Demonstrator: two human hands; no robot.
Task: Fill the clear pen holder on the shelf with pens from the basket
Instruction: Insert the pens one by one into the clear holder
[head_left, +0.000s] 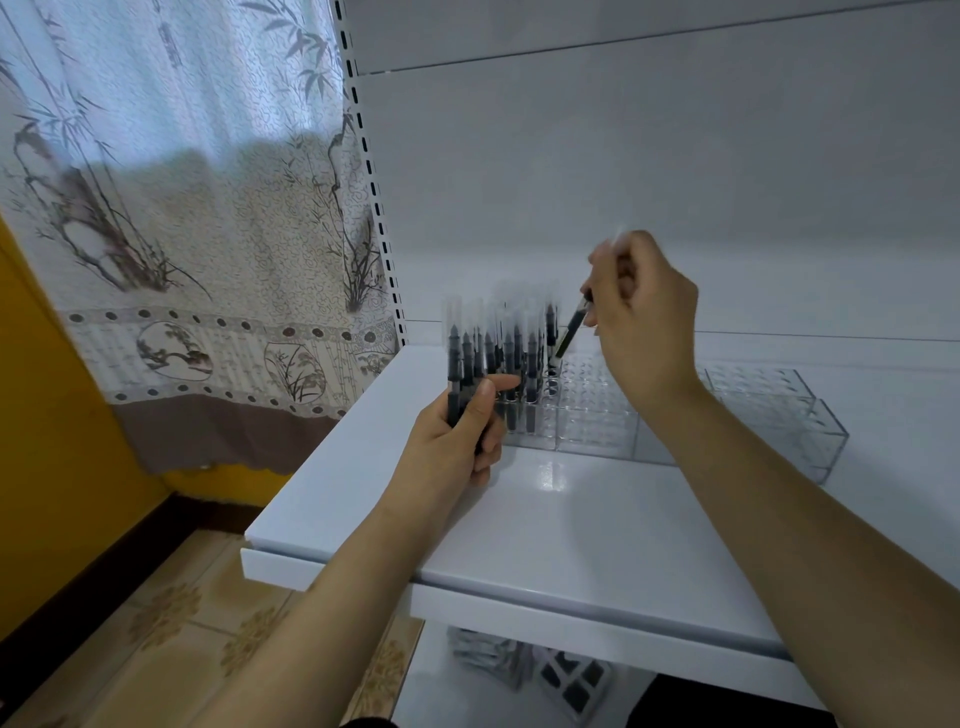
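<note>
A clear pen holder (592, 410) with a grid of round holes stands on the white shelf (571, 530). Several black pens with clear caps (524, 358) stand upright in its left part. My left hand (457, 441) grips a bundle of black pens (456, 374) just left of the holder. My right hand (641, 317) pinches one black pen (571, 330), tilted, its lower end just above the open holes beside the standing pens. The basket is out of sight.
A second clear holder (779, 415) sits to the right of the first. The shelf's white back panel rises behind. A patterned curtain (182, 234) hangs at the left over a yellow wall. A lower shelf holds grey packs (493, 657) and a small box (576, 680).
</note>
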